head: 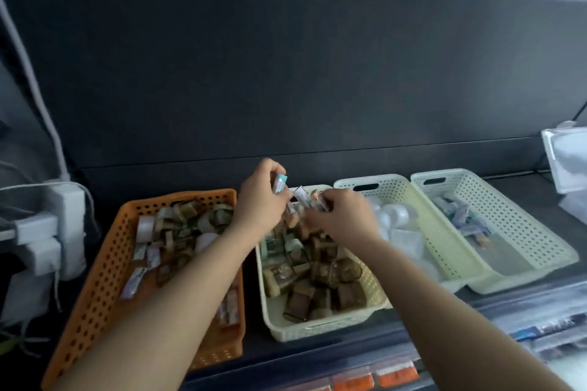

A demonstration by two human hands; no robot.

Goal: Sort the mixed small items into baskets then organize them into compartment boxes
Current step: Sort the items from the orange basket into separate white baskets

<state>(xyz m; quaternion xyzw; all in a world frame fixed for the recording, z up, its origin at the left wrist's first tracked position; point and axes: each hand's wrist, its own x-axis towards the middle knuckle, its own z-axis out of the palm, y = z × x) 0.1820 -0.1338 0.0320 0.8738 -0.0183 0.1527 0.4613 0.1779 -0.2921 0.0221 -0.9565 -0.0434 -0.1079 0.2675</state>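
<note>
Both forearms are bare to each grip, the left hand (260,200) and right hand (341,216), without sleeves.

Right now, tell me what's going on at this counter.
A person is sorting small items. Both hands are raised over the cream basket of brown blocks: the left hand holds a small teal-capped tube, the right hand grips several similar tubes. The orange basket beside it holds mixed pieces; two pale green baskets sit further right.

Dim, cool indoor light, soft motion blur throughout, wide-angle bending at edges, faint shadows
</note>
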